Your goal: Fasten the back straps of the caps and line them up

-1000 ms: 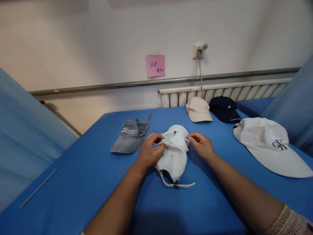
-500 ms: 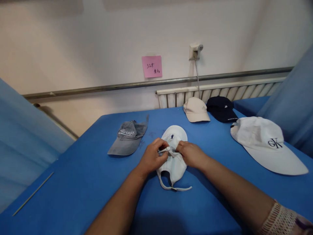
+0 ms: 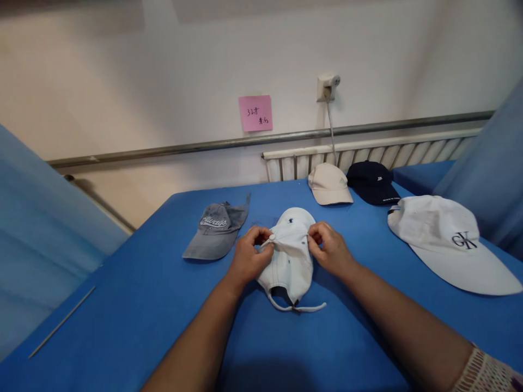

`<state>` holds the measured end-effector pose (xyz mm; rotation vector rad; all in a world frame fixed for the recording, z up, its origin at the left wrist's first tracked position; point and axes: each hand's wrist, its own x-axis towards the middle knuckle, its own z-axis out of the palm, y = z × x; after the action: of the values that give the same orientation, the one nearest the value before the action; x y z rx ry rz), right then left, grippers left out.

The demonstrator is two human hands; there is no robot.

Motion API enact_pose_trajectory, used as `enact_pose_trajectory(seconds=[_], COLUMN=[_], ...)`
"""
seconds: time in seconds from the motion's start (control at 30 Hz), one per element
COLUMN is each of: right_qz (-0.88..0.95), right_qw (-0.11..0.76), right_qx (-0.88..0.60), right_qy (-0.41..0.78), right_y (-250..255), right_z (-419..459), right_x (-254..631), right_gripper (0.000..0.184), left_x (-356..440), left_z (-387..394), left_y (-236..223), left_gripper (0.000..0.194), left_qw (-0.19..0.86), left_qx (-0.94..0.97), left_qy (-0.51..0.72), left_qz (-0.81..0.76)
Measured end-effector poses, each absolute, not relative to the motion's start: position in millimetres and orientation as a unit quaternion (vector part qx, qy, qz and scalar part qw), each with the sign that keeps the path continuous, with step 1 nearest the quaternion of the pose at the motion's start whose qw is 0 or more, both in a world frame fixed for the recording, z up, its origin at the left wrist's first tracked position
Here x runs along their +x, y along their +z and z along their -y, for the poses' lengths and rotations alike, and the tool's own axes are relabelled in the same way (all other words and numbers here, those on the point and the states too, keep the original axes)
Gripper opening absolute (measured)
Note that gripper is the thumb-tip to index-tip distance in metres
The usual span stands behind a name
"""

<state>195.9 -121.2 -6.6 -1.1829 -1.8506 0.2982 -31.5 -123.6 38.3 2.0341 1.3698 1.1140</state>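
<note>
A white baseball cap (image 3: 291,267) with a small dark emblem lies on the blue-covered table (image 3: 163,326), its brim pointing away from me and its strap trailing at the near end. My left hand (image 3: 250,256) pinches the crown beside the top button. On the opposite side, my right hand (image 3: 330,247) grips the fabric between thumb and fingers. Between the hands the crown is pulled fairly taut, with some folds left of centre. A grey cap (image 3: 216,231) with white lettering rests to the left of my left hand.
A beige cap (image 3: 330,184) and a navy cap (image 3: 372,182) sit at the back by the radiator (image 3: 288,167). To the right is a large white cap (image 3: 445,228) with dark letters. A thin stick (image 3: 61,322) lies at the left edge. Blue curtains (image 3: 49,245) hang at both sides.
My hands have moved apart, the right one outward to the cap's right side. The bunched crown has spread wider and flatter between them. The view has shifted slightly.
</note>
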Motion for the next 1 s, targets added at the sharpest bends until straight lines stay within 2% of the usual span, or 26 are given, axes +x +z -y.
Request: enact_pose_trajectory(seconds=[0.1, 0.2, 0.43, 0.53, 0.77, 1.0], right_qz=[0.743, 0.739, 0.720, 0.717, 0.719, 0.721], right_qw=[0.457, 0.461, 0.467, 0.462, 0.457, 0.451], right_qx=[-0.461, -0.459, -0.489, -0.498, -0.499, -0.515], right_qy=[0.166, 0.176, 0.158, 0.155, 0.158, 0.104], right_y=[-8.7, -11.4, -15.7, -15.1, -14.5, -14.2], right_z=[122.4, 122.2, 118.2, 117.8, 118.4, 118.0], right_x=[194.9, 193.3, 195.9, 196.7, 197.8, 199.6], right_gripper=[0.007, 0.008, 0.009, 0.009, 0.011, 0.010], left_x=[-31.0, -30.9, -28.0, -25.8, -22.3, -22.1], left_z=[125.5, 126.0, 126.3, 127.1, 129.4, 131.1], left_y=[40.0, 41.0, 39.6, 38.1, 36.8, 34.7], left_gripper=[0.023, 0.015, 0.013, 0.020, 0.012, 0.012], left_qw=[0.218, 0.200, 0.172, 0.161, 0.136, 0.106], left_qx=[0.756, 0.763, 0.759, 0.776, 0.779, 0.771], left_qy=[0.394, 0.396, 0.407, 0.386, 0.390, 0.425], left_qz=[-0.476, -0.469, -0.479, -0.472, -0.473, -0.463])
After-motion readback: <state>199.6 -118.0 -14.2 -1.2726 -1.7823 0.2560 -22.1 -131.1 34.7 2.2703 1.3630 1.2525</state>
